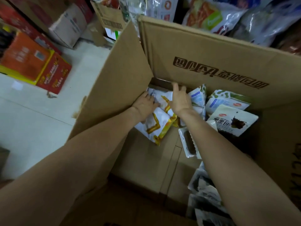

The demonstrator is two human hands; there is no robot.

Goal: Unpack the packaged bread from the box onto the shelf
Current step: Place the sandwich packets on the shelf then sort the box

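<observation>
A big open cardboard box (211,54) fills the view, and both my arms reach down into its far left corner. White-and-yellow bread packages (156,128) lie stacked there. My left hand (144,106) lies on the top one, fingers curled over its edge. My right hand (179,98) hovers just right of it, fingers spread and straight toward the far wall, holding nothing. Green-and-white packages (228,100), a white pack with a dark chocolate print (232,119) and a clear tray pack (189,144) lie to the right.
More packs (203,193) lie along the box's near right side. Bagged goods on a shelf (211,13) show behind the box's far flap. On the pale floor to the left stand an orange-and-red carton (32,62) and plain cardboard boxes (70,25).
</observation>
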